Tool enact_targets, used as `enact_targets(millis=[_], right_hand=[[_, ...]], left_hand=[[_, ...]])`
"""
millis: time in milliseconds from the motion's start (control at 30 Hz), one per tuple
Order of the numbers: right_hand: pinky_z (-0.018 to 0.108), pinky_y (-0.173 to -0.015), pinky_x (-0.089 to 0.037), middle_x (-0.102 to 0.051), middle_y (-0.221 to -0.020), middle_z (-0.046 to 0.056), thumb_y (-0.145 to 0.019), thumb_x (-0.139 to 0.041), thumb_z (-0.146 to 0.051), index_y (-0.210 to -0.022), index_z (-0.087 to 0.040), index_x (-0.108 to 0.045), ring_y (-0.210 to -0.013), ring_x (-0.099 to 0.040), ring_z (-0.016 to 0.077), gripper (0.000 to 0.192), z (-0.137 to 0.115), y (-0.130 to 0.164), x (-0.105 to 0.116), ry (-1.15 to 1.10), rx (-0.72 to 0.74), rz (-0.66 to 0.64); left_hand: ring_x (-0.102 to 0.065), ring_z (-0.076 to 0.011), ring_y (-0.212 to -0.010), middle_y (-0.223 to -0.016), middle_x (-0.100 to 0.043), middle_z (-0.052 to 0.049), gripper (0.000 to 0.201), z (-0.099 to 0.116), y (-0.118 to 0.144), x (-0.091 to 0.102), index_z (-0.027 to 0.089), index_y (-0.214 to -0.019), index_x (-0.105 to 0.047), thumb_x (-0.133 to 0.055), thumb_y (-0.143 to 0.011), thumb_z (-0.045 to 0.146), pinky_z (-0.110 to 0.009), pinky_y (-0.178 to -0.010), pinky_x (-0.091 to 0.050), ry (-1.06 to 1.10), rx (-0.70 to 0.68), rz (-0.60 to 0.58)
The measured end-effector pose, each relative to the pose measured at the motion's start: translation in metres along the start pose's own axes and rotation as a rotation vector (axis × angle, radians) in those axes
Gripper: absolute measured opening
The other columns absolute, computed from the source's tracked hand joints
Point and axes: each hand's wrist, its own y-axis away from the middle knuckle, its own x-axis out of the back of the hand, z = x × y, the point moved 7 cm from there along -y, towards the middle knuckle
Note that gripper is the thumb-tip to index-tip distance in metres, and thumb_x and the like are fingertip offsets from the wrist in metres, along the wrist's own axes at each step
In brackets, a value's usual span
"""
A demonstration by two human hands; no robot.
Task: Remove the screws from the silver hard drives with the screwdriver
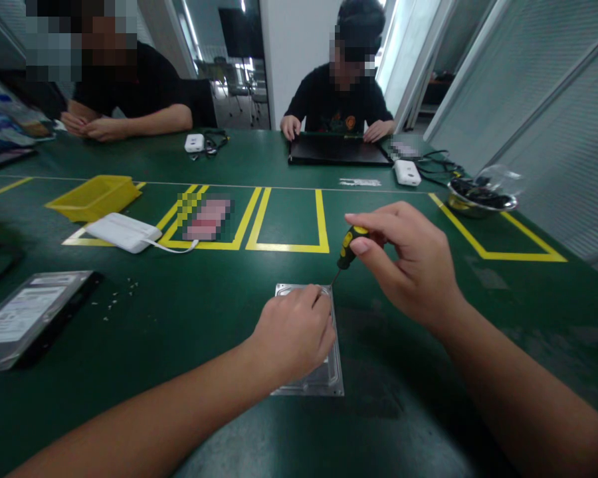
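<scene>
From the head camera, the right hand (408, 265) pinches a small screwdriver (347, 251) by its black-and-yellow handle, thumb and fingertips closed around it. Its thin shaft slants down and to the left, the tip meeting the far right corner of a flat metal plate (323, 382) lying on the green tabletop (204, 332). So the tool's long axis runs from the handle, up and to the right, down to that corner. It looks light and stiff, best held at the ribbed handle, as it is.

The left hand (294, 335) rests on the plate with fingers curled, pressing it down; whether it grips anything I cannot tell. The plate seems rigid, thin and smooth, likely to slide if not held; its long side runs away from the person.

To the left lie a hard drive (24, 322) and scattered screws (114, 299).
</scene>
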Motion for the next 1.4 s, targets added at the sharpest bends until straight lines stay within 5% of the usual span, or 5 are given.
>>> enact_targets(millis=[700, 1167, 1400], right_hand=[[0.031, -0.066, -0.052, -0.068, -0.091, 0.007, -0.088, -0.067, -0.038, -0.105, -0.019, -0.073, -0.077, -0.063, 0.0163, 0.027, -0.011, -0.003, 0.005, 0.054, 0.094, 0.02], [0.03, -0.066, -0.051, -0.068, -0.081, 0.006, -0.089, -0.065, -0.023, -0.101, -0.014, -0.077, -0.073, -0.062, 0.0148, 0.019, -0.008, -0.006, 0.008, 0.056, 0.001, 0.017], [0.03, -0.082, -0.055, -0.076, -0.099, 0.005, -0.088, -0.063, -0.019, -0.107, -0.017, -0.073, -0.089, -0.07, 0.0172, 0.021, -0.008, -0.007, 0.008, -0.01, -0.009, -0.044]], left_hand=[[-0.066, -0.0266, -0.092, -0.107, -0.066, -0.01, 0.031, 0.0, 0.0, 0.001, 0.015, -0.114, -0.064, -0.045, -0.094, 0.029, -0.043, -0.072, -0.059, -0.011, 0.0, 0.011], [-0.067, -0.0274, -0.092, -0.109, -0.067, -0.009, 0.031, 0.0, 0.0, 0.0, 0.016, -0.114, -0.064, -0.044, -0.094, 0.029, -0.044, -0.072, -0.059, -0.009, -0.003, 0.012], [-0.067, -0.0273, -0.093, -0.111, -0.066, -0.009, 0.032, 0.0, -0.001, 0.0, 0.016, -0.116, -0.063, -0.044, -0.094, 0.029, -0.045, -0.074, -0.059, -0.003, 0.001, 0.01]])
